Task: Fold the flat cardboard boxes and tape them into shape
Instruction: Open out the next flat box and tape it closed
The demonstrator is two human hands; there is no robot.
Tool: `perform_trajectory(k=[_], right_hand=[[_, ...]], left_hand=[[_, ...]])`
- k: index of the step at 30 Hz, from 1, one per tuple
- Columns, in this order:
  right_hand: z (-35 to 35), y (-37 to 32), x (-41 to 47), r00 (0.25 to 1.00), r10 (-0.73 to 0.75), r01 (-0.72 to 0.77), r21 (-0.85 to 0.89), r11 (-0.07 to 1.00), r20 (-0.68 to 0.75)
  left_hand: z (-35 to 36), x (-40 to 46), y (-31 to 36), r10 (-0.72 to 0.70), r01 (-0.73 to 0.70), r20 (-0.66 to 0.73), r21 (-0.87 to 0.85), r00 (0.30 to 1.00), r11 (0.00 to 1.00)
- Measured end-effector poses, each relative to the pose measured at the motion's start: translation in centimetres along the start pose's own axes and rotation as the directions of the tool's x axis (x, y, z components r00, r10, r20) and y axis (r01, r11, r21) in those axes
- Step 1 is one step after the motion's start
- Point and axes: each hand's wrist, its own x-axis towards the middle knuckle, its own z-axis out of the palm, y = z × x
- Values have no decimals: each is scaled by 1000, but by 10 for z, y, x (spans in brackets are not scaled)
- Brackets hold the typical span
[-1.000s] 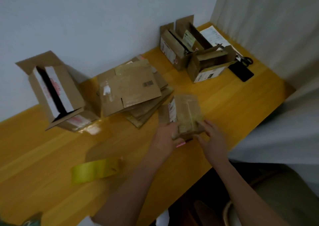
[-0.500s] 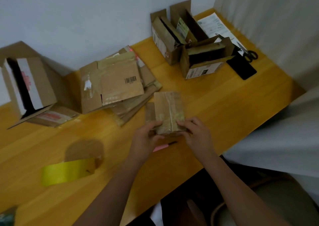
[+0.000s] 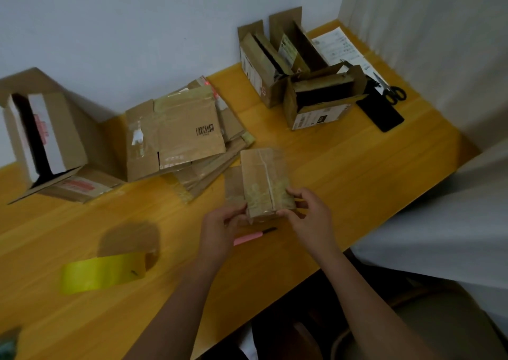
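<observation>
We hold the small cardboard box point(image 3: 264, 183) just above the near middle of the tabletop point(image 3: 357, 161), our left hand point(image 3: 220, 232) and right hand point(image 3: 310, 216) each curled onto a near corner, taped seam facing up. The grip sits only at the near end, so the far end could sag or twist, and squeezing may buckle the thin walls or lift the tape. The pink pen point(image 3: 253, 237) lies right beneath; setting the box down on it would leave it rocking. The yellow tape roll point(image 3: 105, 273) rests well to the left, so reaching it means letting go with one hand.
</observation>
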Motion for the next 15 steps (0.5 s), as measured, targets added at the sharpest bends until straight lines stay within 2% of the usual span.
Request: perform_trajectory(k=[3, 7, 9, 12, 15], right_hand=[[-1, -1, 2, 1000, 2, -2, -5, 1000, 22], [1, -3, 3, 1000, 21, -21, -9, 1000, 7], [-2, -4, 4, 999, 50, -51, 40, 998, 15], [-3, -6, 3, 995, 98, -102, 152, 983, 33], [0, -3, 4, 996, 91, -92, 164, 982, 15]], left_hand=[[-1, 3, 2, -3, 9, -66, 100, 998, 995], [11, 3, 14, -195, 177, -239, -96, 951, 979], [20, -2, 18, -242, 215, -240, -135, 940, 967], [27, -7, 18, -231, 206, -250, -122, 940, 971], [27, -7, 17, -255, 219, -209, -182, 944, 959]])
